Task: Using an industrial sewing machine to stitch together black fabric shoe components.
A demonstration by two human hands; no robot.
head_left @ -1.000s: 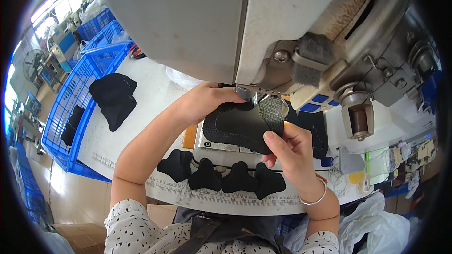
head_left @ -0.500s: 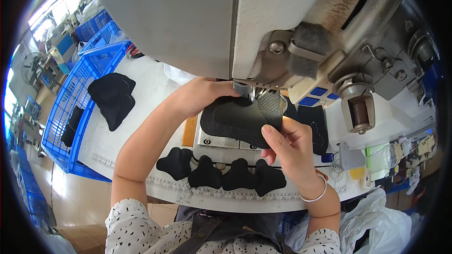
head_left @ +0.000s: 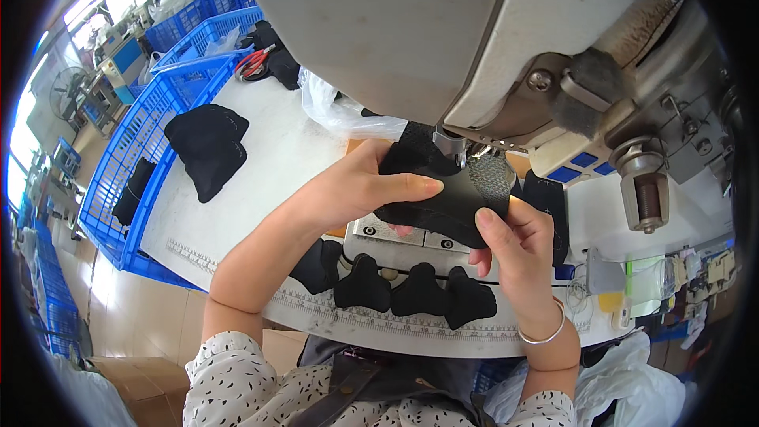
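Workshop floor tiles, a standing fan (head_left: 67, 91) and stacked blue crates fill the far left of the head view, with a large grey-white sewing machine (head_left: 379, 39) looming over the top. Below the machine spreads a white tabletop (head_left: 265, 146) with a curved front edge, along which runs a printed ruler strip (head_left: 395, 326).

Both hands are clamped on one black fabric piece (head_left: 443, 202), which lies under the machine's head, just in front of the metal needle area (head_left: 449, 146), above the steel plate (head_left: 427, 239). Its right part shows a grey mesh section (head_left: 490, 182). On the left hand (head_left: 356, 186), the thumb lies flat across the top of the fabric and fingertips show beneath its lower edge. The right hand (head_left: 522, 245) pinches the lower right corner, thumb on top, the other fingers partly hidden behind; a silver bangle (head_left: 544, 330) circles that wrist.

Nearer the person, four small black pieces (head_left: 421, 292) stand in a row. Farther left, a larger black piece (head_left: 207, 150) lies beside a blue basket (head_left: 150, 209); behind it rest red handles (head_left: 254, 63) and a clear plastic bag (head_left: 340, 111).
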